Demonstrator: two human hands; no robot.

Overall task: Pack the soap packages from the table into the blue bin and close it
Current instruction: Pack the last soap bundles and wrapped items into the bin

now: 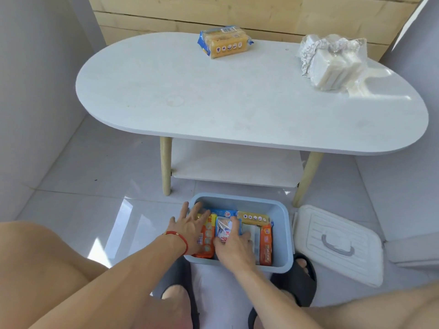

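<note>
Both hands are in the bin (282,224): the left hand (190,227) is spread flat on an orange package (207,243), the right hand (234,248) closed on a white package (223,230). Two soap packs remain on the table (190,96), the yellow pack (224,41) at twelve o'clock, the clear-wrapped pack (332,65) at one o'clock, nearer the right hand.

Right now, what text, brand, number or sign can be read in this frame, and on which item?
Nothing can be quoted with certainty.
Yellow soap pack on the table: barcode label and a row of round icons, print too small.
Clear-wrapped white soap pack: no print visible.
Orange packs in the blue bin: large characters, blurred.
White-and-blue pack under the right hand: red characters, partly covered, unreadable.
White lid: no text.
</note>
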